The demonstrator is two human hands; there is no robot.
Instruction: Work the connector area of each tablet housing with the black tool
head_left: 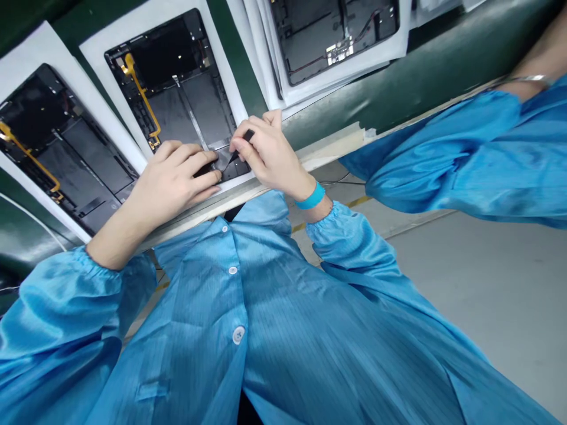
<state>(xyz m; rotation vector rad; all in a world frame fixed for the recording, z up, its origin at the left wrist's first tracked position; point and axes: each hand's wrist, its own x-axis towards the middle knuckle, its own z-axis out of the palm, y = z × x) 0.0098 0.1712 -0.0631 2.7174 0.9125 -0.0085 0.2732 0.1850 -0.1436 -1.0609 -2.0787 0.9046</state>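
Left hand [170, 180] lies on opened tablet's [166, 103] near end, grip unclear; right hand [268, 154] pinches black pointed tool [248, 136] there. Tablet's on white sheet [229, 66]. Looks mid-work; remainder can't be told.

tool [248, 136]: black | wristband [311, 197]: turquoise | smock [283, 307]: blue, pinstriped | bench [381, 100]: green

green bench [434, 71] | white sheets [228, 65] bearing open devices [170, 94] | pale edge strip [330, 146]

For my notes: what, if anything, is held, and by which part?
The right hand holds a dark pointed tool near its middle. The left hand rests on the open device; whether it grips anything is unclear.
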